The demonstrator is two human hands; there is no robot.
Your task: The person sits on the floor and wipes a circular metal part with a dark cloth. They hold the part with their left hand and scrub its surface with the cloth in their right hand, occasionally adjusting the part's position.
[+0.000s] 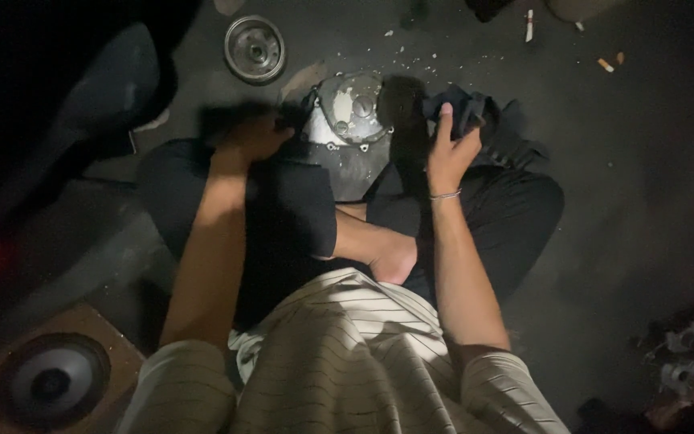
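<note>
Striped cream shirt [347, 354] fills the bottom of your view, closest to the lens, with your crossed legs in dark trousers [291, 217] beyond it on the concrete floor [636, 161]. At the far left, low down, a round speaker cone [51, 382] sits in a brown wooden box. Moving right, your left hand [252, 138] is blurred; it rests against the left edge of the metal engine cover [351, 120], fingers curled around something dark, though what exactly you cannot tell. Above it, apart on the floor, lies a round metal disc [255, 48]. That engine cover sits on the floor just past your knees, between your two hands, its domed grey face up and pale flecks scattered beyond it. To its right, your right hand [450, 153], with a thin bracelet at the wrist, pinches a dark cloth [475, 112], index finger stretched along the fabric. Farther right, cigarette butts [608, 63] lie on the floor.
</note>
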